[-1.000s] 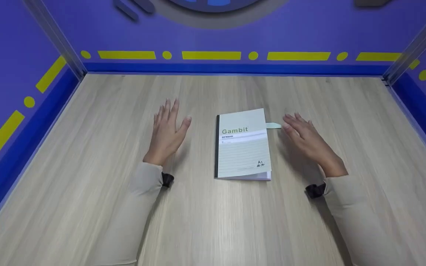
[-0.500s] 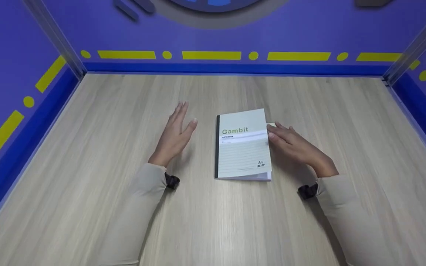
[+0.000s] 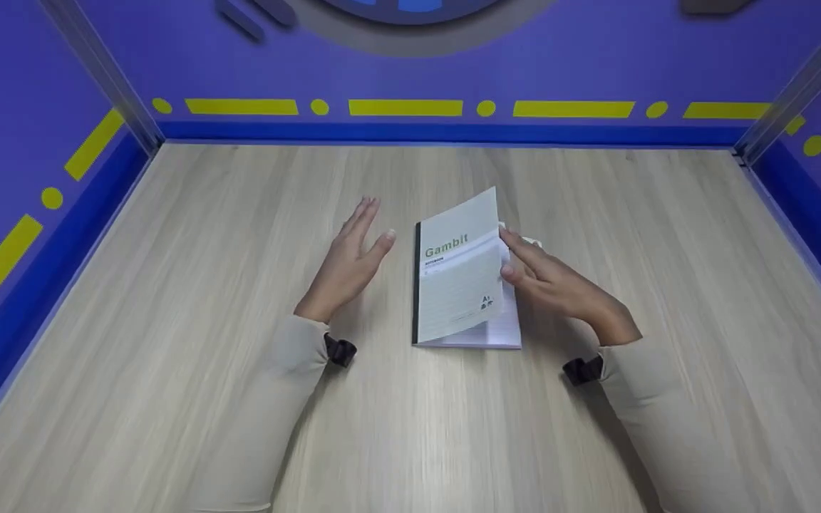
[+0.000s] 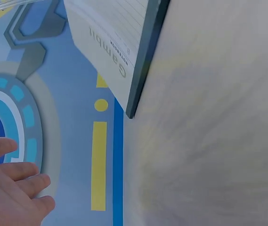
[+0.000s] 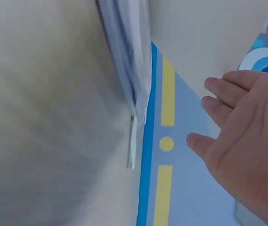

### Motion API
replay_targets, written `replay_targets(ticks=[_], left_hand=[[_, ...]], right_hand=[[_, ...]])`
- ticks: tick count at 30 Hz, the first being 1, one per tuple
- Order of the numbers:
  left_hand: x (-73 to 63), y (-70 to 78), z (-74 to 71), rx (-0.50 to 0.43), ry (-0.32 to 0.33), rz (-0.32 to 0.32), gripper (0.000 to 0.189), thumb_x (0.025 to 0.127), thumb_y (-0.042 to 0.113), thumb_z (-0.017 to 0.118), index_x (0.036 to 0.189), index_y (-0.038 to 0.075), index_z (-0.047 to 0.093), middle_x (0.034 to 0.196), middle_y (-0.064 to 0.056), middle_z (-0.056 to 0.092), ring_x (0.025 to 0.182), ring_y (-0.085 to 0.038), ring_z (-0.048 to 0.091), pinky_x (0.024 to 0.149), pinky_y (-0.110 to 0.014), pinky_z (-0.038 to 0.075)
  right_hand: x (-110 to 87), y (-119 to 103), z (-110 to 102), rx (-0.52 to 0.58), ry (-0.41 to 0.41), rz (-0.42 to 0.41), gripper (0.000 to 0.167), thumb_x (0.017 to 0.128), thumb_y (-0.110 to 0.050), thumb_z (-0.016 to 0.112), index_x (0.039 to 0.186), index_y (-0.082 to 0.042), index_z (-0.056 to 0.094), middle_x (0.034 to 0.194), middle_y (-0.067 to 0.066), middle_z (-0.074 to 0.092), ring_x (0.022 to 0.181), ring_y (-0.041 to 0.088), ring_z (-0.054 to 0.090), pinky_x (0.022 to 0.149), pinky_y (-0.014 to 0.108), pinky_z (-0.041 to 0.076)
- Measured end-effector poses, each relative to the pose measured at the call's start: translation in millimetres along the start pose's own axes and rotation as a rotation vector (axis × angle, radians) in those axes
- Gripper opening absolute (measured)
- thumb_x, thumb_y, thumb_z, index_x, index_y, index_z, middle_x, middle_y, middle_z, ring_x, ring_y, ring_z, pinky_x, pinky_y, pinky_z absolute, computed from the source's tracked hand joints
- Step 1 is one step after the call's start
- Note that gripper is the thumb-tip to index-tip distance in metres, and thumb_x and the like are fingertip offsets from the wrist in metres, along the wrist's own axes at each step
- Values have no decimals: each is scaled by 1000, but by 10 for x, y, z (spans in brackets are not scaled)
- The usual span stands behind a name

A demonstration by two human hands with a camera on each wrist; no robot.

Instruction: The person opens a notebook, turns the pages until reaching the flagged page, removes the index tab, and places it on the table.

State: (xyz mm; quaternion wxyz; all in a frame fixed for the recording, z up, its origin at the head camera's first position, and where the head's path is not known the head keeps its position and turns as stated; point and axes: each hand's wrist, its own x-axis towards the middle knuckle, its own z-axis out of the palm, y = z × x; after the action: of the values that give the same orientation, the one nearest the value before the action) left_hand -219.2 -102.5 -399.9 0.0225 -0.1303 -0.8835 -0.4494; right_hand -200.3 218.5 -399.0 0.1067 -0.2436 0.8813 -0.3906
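A notebook (image 3: pixel 453 285) with a pale cover marked "Gambit" and a dark spine lies on the table. Its front cover is tilted up along the right side, showing white pages (image 3: pixel 507 324) beneath. My right hand (image 3: pixel 556 278), fingers fairly straight, is at the raised cover's right edge. In the right wrist view that hand (image 5: pixel 247 127) has its fingers apart, near the cover's underside (image 5: pixel 195 33). A pale green strip (image 5: pixel 132 146) sticks out from the notebook's right side. Left of the spine, my left hand (image 3: pixel 346 263) is held apart from the notebook with straight fingers, holding nothing.
The wood-grain table (image 3: pixel 410 427) is bounded by a blue-purple back wall (image 3: pixel 596 64) with yellow dashes and dots, and by side walls (image 3: pixel 18 142). Each wrist wears a small black camera, such as the left one (image 3: pixel 341 351).
My right hand has moved left to the notebook, and the cover has swung higher and leftward. My left hand has shifted slightly right, towards the spine.
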Motion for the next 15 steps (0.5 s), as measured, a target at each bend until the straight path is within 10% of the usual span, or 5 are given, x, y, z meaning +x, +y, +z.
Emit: replay_targets(ticks=[15], left_hand=[[5, 173, -91, -81, -41, 41, 72, 96, 54, 43, 155, 21, 17, 163, -4, 4, 150, -25, 4, 119, -54, 8]], right_hand=[[123, -312, 250, -41, -92, -128, 93, 90, -42, 63, 155, -22, -1, 163, -1, -2, 150, 20, 2, 120, 48, 12]])
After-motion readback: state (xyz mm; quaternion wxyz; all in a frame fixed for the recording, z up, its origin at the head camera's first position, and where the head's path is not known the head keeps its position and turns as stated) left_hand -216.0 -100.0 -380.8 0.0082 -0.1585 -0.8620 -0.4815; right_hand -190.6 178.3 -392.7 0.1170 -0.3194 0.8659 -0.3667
